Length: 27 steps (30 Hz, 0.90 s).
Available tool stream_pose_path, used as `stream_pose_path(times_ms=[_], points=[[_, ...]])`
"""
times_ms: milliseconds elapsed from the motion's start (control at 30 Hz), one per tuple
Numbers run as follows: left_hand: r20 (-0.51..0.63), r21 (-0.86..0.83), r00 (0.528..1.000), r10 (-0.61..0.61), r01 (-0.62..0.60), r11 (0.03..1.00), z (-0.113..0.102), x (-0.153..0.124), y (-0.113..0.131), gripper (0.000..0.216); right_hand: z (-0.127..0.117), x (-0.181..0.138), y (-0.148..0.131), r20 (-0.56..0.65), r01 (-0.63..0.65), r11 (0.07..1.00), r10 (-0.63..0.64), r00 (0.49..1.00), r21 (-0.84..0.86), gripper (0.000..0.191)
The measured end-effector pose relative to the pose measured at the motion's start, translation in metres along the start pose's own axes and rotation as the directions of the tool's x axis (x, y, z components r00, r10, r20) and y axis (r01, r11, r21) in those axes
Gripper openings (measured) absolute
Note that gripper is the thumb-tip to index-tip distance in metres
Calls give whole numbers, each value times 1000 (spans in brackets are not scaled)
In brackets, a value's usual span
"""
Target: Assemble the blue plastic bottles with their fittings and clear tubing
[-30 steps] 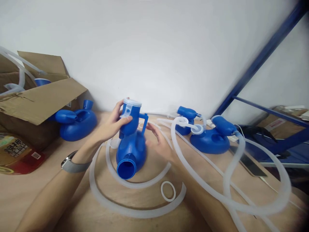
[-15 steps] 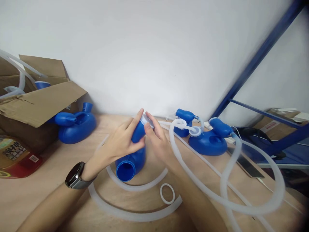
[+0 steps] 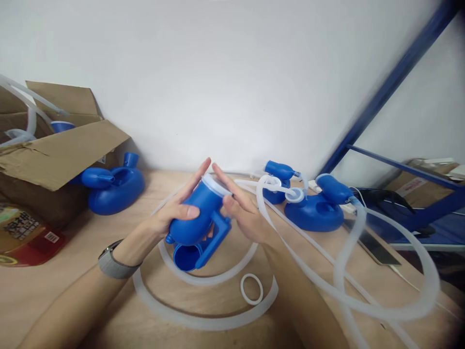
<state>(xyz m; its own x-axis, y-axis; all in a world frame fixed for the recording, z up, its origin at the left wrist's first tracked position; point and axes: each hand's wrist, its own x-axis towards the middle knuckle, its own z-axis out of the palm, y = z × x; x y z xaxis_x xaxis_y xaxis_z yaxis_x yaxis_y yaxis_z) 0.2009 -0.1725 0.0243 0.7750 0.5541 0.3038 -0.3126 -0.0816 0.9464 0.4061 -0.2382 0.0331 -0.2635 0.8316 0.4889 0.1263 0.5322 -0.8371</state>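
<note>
Left hand [image 3: 174,215] closed around body of blue plastic vessel [image 3: 194,220], thumb on top; vessel held tilted just above surface [image 3: 54,291], wide mouth facing down-left, white-capped neck [image 3: 214,184] up-right. Right hand [image 3: 241,208] partly open, fingertips touching cap and neck. White ring [image 3: 252,289] lay below on surface, inside coiled clear tubing [image 3: 203,317].

Cardboard box [image 3: 61,150] at far left, flaps open, tubing and a blue part inside. Blue vessel [image 3: 112,183] just beside it on the tabletop [image 3: 47,286]. Red packet [image 3: 25,232] at left edge. White ring [image 3: 252,289] lies between loops of clear tubing [image 3: 203,320]. Two more blue vessels [image 3: 314,211] at right, tubing attached. Blue rack frame [image 3: 392,85] against the wall.
</note>
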Motion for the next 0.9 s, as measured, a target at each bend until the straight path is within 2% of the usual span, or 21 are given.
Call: stream_pose_path(times_ms=[100, 167, 267, 367, 467, 600, 733, 900], points=[[-112, -1, 994, 16, -16, 1000, -3, 3, 10, 112, -9, -1, -5, -151, 34, 998, -41, 988, -48, 72], [-179, 56, 983, 42, -32, 998, -11, 5, 15, 117, -15, 0, -7, -219, 86, 984, -120, 968, -158, 54], [-233, 132, 966, 110, -81, 988, -23, 5, 20, 115, -21, 1, -7, -105, 215, 901, -272, 956, -377, 25], [-211, 224, 967, 144, -96, 970, -30, 2, 21, 109, -22, 3, -2, -61, 315, 814, -392, 918, -488, 12], [-176, 358, 973, 151, -79, 930, -31, 1, 20, 109, -16, 3, 3, -125, 329, 805, -440, 889, -493, 14], [-133, 447, 979, 156, -81, 891, -24, 0, 22, 109, -5, 2, 4, -256, 274, 815, -448, 857, -510, 18], [-134, 515, 967, 216, -119, 849, -18, -2, 25, 102, 2, -1, 0, -178, 308, 811, -443, 879, -498, 28], [-159, 572, 952, 260, -126, 810, -26, -5, 28, 101, 1, -4, -7, -177, 302, 862, -399, 900, -406, 30]])
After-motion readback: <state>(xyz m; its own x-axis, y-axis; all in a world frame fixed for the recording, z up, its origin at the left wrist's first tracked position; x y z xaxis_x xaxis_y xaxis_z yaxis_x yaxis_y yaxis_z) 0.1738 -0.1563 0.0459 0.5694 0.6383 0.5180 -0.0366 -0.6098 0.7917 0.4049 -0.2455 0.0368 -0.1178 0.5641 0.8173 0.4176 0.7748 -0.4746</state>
